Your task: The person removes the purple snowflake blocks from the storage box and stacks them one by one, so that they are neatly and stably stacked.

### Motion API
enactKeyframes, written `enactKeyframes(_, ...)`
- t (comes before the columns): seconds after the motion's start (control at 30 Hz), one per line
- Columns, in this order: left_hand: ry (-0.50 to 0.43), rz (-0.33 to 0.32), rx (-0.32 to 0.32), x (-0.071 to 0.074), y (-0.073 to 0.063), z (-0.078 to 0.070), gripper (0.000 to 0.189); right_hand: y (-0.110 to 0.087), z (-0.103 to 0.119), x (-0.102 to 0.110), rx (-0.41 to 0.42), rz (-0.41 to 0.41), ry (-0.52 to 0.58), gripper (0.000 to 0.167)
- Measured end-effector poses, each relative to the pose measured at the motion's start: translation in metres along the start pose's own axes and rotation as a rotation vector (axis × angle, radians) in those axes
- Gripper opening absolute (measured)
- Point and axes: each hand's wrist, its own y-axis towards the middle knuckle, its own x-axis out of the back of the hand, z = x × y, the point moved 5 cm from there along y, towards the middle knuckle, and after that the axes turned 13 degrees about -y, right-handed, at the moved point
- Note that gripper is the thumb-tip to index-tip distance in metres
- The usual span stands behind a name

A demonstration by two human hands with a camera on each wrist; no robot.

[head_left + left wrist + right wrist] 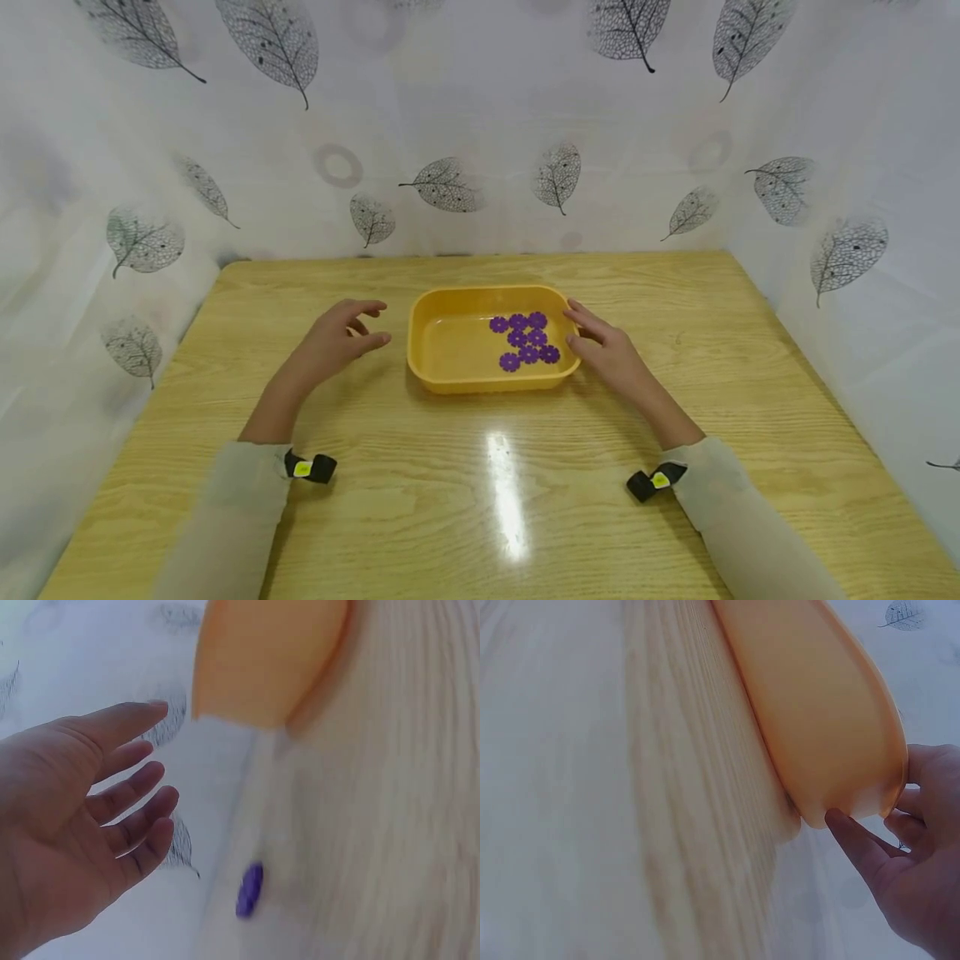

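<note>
On the table sits a yellow plastic basin (480,386), holding several purple flower-shaped pieces (528,337) that lie grouped towards its right side. My right hand (609,354) grips the basin's right end. In the right wrist view one finger of the right hand (915,855) touches the outer wall of the basin (817,712), while other digits reach the rim. My left hand (333,342) hovers to the basin's left, apart from it, fingers loosely bent with nothing in them. The left wrist view shows a small purple object (250,890) on the table, blurred.
The wooden table (405,475) reaches to a pale curtain (480,108) with a leaf print at the back and both sides. A light reflection lies on the tabletop in front of the basin. Black bands (311,468) are worn at both wrists.
</note>
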Motion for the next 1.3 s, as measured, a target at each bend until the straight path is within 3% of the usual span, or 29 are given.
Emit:
enactKeyframes(0.27, -0.043, 0.062, -0.078, -0.043, 0.021, -0.037, 0.053, -0.001, 0.001, -0.001, -0.001, 0.0, 0.003, 0.055)
enactKeyframes(0.5, -0.027, 0.156, -0.122, -0.085, 0.041, -0.056, 0.048, -0.001, 0.002, 0.0, 0.008, -0.003, -0.002, 0.055)
enactKeyframes(0.67, 0.007, 0.234, -0.123, -0.11, 0.054, -0.059, 0.048, 0.0, 0.001, -0.001, 0.009, 0.004, -0.002, 0.055)
enactKeyframes(0.9, -0.015, 0.369, -0.052, -0.138, 0.071, -0.056, 0.044, -0.001, 0.001, 0.0, 0.003, 0.002, 0.008, 0.054)
enactKeyframes(1.07, 0.003, 0.456, -0.016, -0.153, 0.076, -0.053, 0.041, -0.001, 0.0, -0.001, -0.005, 0.004, 0.001, 0.055)
enactKeyframes(1.17, 0.019, 0.471, -0.014, -0.159, 0.077, -0.054, 0.04, 0.0, 0.0, 0.0, -0.006, 0.003, -0.003, 0.055)
enactKeyframes(1.3, 0.109, 0.471, -0.067, -0.164, 0.08, -0.053, 0.036, -0.001, 0.0, 0.001, 0.002, 0.004, -0.008, 0.054)
